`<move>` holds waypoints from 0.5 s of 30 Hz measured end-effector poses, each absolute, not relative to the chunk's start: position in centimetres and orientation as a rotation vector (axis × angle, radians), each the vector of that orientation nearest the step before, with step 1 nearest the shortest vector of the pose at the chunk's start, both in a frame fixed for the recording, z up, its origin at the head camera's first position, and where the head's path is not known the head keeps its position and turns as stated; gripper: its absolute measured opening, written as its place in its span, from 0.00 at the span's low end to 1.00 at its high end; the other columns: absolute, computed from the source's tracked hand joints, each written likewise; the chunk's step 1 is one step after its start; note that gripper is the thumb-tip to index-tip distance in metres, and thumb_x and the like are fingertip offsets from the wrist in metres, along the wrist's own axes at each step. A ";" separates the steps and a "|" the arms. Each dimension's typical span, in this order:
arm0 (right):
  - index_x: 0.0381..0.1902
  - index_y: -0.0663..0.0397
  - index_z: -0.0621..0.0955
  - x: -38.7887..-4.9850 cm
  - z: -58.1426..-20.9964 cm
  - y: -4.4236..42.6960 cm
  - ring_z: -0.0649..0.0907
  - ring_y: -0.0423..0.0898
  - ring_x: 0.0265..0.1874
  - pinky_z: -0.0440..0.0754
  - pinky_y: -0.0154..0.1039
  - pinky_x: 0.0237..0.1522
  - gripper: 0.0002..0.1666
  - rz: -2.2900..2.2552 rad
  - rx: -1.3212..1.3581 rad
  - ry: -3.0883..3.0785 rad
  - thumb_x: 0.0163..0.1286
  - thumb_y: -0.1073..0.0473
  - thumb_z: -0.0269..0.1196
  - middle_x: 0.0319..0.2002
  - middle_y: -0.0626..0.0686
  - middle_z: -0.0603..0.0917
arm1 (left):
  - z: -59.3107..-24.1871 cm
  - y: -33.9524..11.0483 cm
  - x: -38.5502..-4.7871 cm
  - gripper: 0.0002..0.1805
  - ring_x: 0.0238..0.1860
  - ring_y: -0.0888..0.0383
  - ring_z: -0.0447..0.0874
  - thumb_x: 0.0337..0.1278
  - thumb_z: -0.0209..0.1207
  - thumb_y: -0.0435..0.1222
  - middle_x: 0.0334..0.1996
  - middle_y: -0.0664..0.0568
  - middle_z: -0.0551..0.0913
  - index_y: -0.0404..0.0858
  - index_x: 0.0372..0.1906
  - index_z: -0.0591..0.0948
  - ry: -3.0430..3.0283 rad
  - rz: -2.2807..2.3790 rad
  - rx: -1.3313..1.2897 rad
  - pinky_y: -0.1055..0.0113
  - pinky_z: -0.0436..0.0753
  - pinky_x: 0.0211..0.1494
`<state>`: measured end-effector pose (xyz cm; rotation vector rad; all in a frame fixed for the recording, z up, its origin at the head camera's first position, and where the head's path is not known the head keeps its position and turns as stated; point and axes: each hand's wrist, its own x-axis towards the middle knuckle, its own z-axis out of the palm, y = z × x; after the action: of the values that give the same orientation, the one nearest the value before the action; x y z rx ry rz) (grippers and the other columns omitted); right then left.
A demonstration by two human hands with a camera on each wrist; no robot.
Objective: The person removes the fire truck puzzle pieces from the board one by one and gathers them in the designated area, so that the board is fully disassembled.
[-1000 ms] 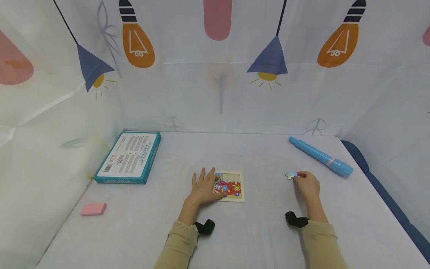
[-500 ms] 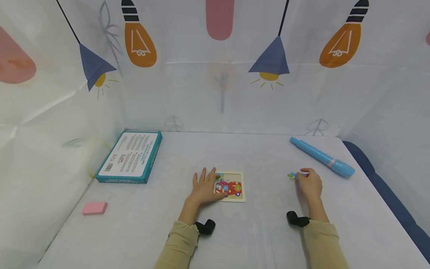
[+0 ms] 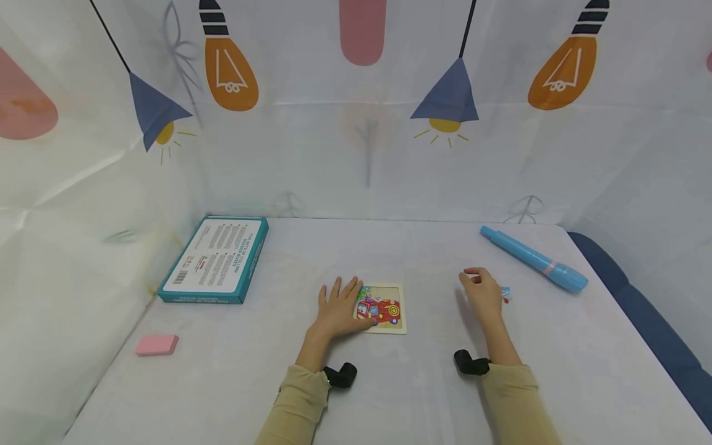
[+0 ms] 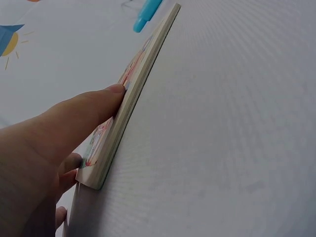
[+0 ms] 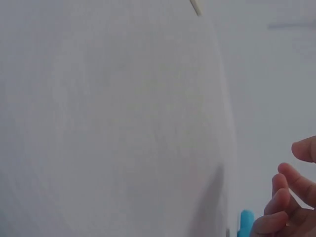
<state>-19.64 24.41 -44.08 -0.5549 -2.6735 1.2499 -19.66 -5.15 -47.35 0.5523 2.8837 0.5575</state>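
My left hand (image 3: 335, 312) rests on the left side of a small framed jigsaw puzzle (image 3: 387, 309) showing a red vehicle. Its fingers are spread, and in the left wrist view the thumb (image 4: 98, 102) presses on the pale frame's near edge. To the right, my right hand (image 3: 483, 296) hovers over the white table with nothing in it; the right wrist view shows a gap between its thumb (image 5: 305, 149) and fingers. Just right of that hand lies a blue puzzle piece (image 3: 505, 293), partly hidden behind it.
A light blue tube (image 3: 534, 259), like a large marker, lies at the back right. At the back left is a flat teal box (image 3: 214, 259) with a white printed face. Nearer the left edge sits a pink block (image 3: 157, 345). Printed white cloth walls stand behind and beside the table.
My right hand has let go of the puzzle piece and moved left, leaving the piece on the table to its right. The left hand has stayed on the puzzle.
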 end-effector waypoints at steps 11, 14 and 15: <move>0.49 0.60 0.77 -20.4 -44.8 17.0 0.75 0.48 0.31 0.70 0.34 0.26 0.18 1.295 -0.303 -2.784 0.66 0.54 0.57 0.35 0.57 0.77 | -47.4 -5.1 -19.8 0.51 0.72 0.44 0.42 0.44 0.59 0.62 0.71 0.52 0.54 0.41 0.71 0.57 2.893 0.558 0.540 0.41 0.40 0.67; 0.46 0.59 0.78 -20.5 -44.9 14.8 0.76 0.48 0.31 0.72 0.36 0.27 0.16 1.267 -0.154 -2.866 0.63 0.56 0.59 0.34 0.55 0.78 | -47.5 -5.1 -19.9 0.52 0.72 0.43 0.43 0.43 0.59 0.62 0.71 0.51 0.55 0.39 0.71 0.56 2.899 0.551 0.535 0.41 0.41 0.67; 0.45 0.59 0.79 -20.5 -44.9 14.2 0.76 0.47 0.31 0.73 0.37 0.28 0.15 1.244 -0.099 -2.902 0.63 0.56 0.60 0.33 0.55 0.78 | -47.5 -5.1 -19.9 0.52 0.72 0.44 0.43 0.43 0.59 0.62 0.71 0.51 0.54 0.39 0.71 0.56 2.900 0.550 0.531 0.41 0.41 0.67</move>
<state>-20.49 14.16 -44.91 -0.0993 -2.9025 1.2442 -19.88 -5.08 -47.47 0.5308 2.8997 0.5497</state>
